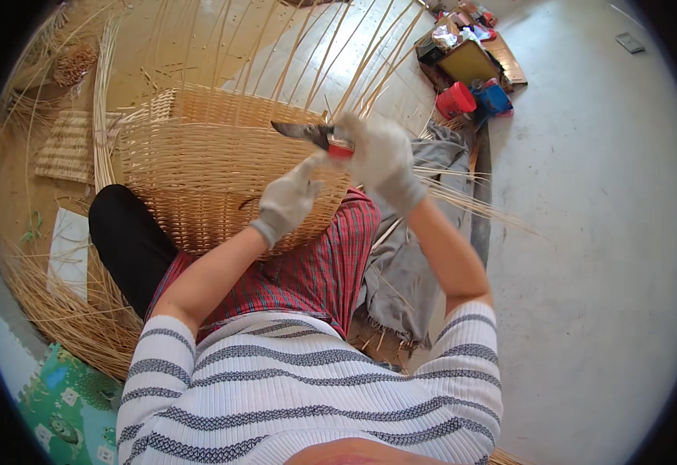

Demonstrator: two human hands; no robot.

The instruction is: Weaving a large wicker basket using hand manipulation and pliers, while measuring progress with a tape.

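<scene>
A pair of pruning shears with dark blades and a red handle is gripped in my gloved right hand, over the far right part of the basket. The blades point left. My gloved left hand is in front of the basket wall, its index finger stretched toward the red handle and its thumb apart. Whether that fingertip touches the shears I cannot tell. The woven wicker basket leans against my lap, with long unwoven stakes rising from its far side.
Loose wicker strands lie at the left beside a white sheet and a woven piece. A grey cloth lies right of my lap. At the back right are a red bucket, a blue bucket and boxes.
</scene>
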